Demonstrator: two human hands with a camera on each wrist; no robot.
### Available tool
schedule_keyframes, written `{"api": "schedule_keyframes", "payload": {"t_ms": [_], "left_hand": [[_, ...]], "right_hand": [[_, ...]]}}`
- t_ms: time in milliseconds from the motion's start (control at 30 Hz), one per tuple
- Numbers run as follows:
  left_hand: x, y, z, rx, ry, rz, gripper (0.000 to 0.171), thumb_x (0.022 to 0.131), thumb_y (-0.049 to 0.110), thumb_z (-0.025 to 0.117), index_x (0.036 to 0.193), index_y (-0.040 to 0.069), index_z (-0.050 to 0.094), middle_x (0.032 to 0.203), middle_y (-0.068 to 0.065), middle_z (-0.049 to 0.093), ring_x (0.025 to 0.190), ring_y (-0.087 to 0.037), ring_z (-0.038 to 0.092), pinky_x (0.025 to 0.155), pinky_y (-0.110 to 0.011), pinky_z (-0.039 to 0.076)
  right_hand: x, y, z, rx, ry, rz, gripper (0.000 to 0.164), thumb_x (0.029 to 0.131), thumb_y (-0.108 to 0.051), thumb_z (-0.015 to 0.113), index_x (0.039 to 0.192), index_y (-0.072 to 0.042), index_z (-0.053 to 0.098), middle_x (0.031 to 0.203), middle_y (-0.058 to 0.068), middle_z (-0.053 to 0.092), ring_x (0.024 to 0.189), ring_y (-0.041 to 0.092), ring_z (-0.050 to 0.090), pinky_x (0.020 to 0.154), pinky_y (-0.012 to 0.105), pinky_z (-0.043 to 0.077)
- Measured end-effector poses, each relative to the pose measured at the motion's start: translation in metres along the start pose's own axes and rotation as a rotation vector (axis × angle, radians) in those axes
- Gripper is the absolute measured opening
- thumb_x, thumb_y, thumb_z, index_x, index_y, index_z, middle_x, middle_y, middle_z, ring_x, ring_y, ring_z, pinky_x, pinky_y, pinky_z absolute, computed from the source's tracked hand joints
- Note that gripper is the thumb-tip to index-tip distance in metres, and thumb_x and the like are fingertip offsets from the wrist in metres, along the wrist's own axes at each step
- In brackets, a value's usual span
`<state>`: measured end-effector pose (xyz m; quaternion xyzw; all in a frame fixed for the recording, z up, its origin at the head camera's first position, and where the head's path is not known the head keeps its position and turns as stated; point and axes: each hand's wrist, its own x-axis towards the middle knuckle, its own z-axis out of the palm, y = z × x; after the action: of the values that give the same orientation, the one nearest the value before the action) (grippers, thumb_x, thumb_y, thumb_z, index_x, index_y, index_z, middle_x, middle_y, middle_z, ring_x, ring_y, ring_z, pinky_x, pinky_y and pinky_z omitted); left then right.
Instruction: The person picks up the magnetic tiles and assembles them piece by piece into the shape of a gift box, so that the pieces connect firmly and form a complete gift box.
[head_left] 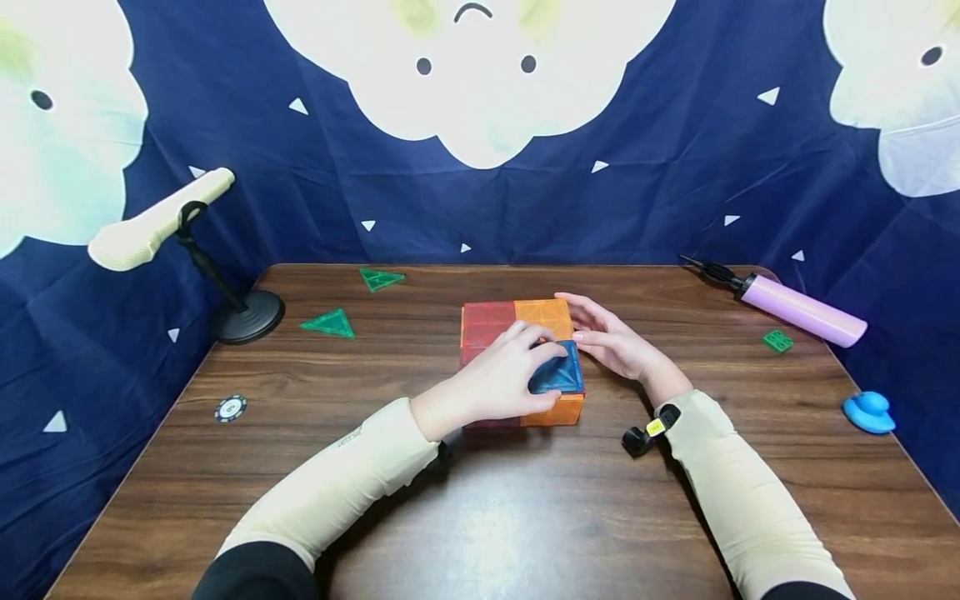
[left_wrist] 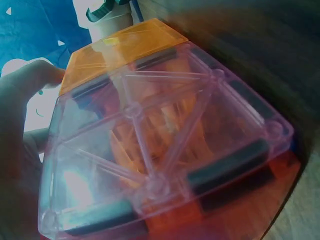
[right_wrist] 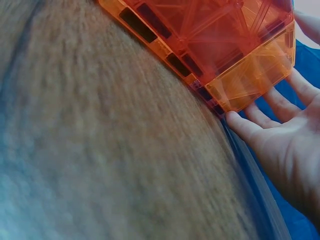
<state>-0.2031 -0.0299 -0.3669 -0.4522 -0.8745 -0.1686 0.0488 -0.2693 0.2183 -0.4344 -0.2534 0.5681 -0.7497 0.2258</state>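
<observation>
A box-like block of translucent magnetic tiles stands on the table, with red tiles (head_left: 487,321) on the left and orange tiles (head_left: 546,315) on the right. On its near right top lies a blue magnetic tile (head_left: 562,377). My left hand (head_left: 498,375) reaches over it, thumb at the near edge and bent fingers at the far side, pinching the tile. A clear pinkish tile (left_wrist: 165,125) faces the left wrist camera. My right hand (head_left: 618,343) rests extended fingers against the block's right side; in the right wrist view the fingertips (right_wrist: 235,117) touch its lower corner.
Green triangle tiles (head_left: 330,323) and a poker chip (head_left: 231,408) lie to the left, near a black stand (head_left: 247,317) holding a pale, elongated object (head_left: 161,221). Rightward are a pink hand pump (head_left: 806,310), a green brick (head_left: 777,341) and a blue rubber duck (head_left: 868,412).
</observation>
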Motion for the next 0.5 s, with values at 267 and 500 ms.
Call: {"api": "schedule_keyframes", "payload": {"t_ms": [267,500], "left_hand": [[-0.010,-0.019,-0.013,-0.092,0.101,-0.026,0.046,0.092,0.033,0.071,0.130,0.007,0.066,0.133,-0.010,0.058,0.125,-0.027,0.049,0.109,-0.039,0.040],[-0.035,-0.072,-0.028,-0.279,0.238,-0.306,0.045,0.097,0.019,0.063,0.138,0.001,0.059,0.138,-0.016,0.057,0.126,-0.033,0.052,0.107,-0.047,0.040]], "right_hand": [[-0.004,-0.007,0.007,-0.065,0.038,0.060,0.070,0.103,-0.001,0.050,0.164,-0.010,0.016,0.163,0.016,0.024,0.138,0.024,0.040,0.108,0.033,0.042],[-0.027,-0.024,0.030,-0.278,0.120,0.151,0.071,0.105,-0.010,0.055,0.164,-0.011,0.016,0.166,0.019,0.021,0.149,0.038,0.026,0.107,0.029,0.043]]}}
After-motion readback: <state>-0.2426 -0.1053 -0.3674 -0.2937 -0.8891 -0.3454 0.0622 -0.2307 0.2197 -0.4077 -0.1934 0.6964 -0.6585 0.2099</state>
